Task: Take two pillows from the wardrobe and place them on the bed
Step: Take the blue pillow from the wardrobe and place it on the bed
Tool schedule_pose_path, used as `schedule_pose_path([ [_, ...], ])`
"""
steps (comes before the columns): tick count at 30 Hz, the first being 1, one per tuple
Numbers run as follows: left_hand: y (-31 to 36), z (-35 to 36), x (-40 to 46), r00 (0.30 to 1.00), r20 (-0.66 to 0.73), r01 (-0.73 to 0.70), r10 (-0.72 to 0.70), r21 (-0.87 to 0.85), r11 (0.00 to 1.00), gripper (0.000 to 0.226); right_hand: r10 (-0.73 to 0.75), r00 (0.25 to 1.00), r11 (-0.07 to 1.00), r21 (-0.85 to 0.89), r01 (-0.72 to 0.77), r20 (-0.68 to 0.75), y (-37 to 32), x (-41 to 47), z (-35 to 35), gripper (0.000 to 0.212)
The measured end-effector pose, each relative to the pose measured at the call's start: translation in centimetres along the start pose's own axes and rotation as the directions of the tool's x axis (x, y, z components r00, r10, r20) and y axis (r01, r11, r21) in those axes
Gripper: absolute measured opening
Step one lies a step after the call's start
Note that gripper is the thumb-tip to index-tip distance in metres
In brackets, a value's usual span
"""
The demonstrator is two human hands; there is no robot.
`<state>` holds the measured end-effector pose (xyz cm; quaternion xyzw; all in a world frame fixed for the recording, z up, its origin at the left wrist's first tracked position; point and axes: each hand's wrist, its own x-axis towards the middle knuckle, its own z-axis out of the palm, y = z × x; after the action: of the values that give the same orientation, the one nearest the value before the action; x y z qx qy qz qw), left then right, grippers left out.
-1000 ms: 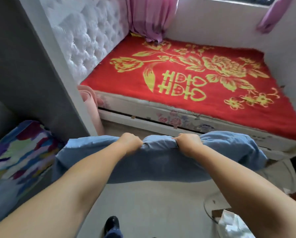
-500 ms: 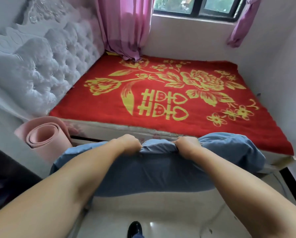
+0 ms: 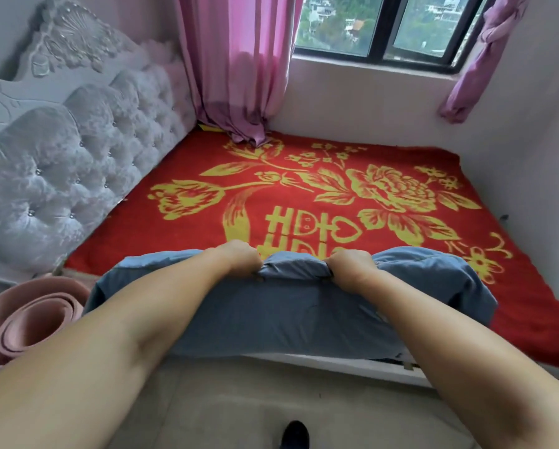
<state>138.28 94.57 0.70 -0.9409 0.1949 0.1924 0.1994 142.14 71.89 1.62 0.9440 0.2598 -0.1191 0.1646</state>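
Note:
A blue pillow (image 3: 291,315) hangs in front of me, held by its top edge over the near side of the bed (image 3: 336,202). My left hand (image 3: 240,257) grips the edge left of centre. My right hand (image 3: 352,265) grips it right of centre, a short gap between the fists. The bed carries a red blanket with yellow flowers and characters. The pillow's upper part overlaps the blanket's near edge; its lower part hangs down past the bed frame (image 3: 352,367). No second pillow shows, and the wardrobe is out of view.
A grey tufted headboard (image 3: 77,163) runs along the bed's left side. A rolled pink mat (image 3: 32,322) stands at the near left corner. Pink curtains (image 3: 236,66) hang by the window (image 3: 385,24) at the far end. A white wall bounds the right.
I have walked up to the bed with the pillow; the wardrobe panel and colourful bedding at the left have left the view. The pillow now reaches over the blanket's near edge. Both grips are unchanged.

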Motion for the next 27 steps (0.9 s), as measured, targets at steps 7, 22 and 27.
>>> schedule_pose_path([
  [7, -6.8, -3.4, 8.1, 0.993, 0.030, 0.115, -0.113, -0.081, 0.990, 0.023, -0.068, 0.997, 0.997, -0.041, 0.066, -0.047, 5.1, 11.5, -3.6, 0.025],
  [22, -21.7, -2.8, 22.3, 0.985, 0.037, 0.168, -0.166, -0.042, 0.985, 0.027, -0.130, 0.991, 0.991, -0.045, 0.129, -0.024, 7.3, 34.0, -7.8, 0.026],
  [27, -25.5, -3.6, 25.8, 0.989, 0.057, 0.137, -0.135, -0.026, 0.990, 0.028, -0.135, 0.991, 0.990, -0.029, 0.135, -0.006, 8.5, 38.4, -9.2, 0.024],
])
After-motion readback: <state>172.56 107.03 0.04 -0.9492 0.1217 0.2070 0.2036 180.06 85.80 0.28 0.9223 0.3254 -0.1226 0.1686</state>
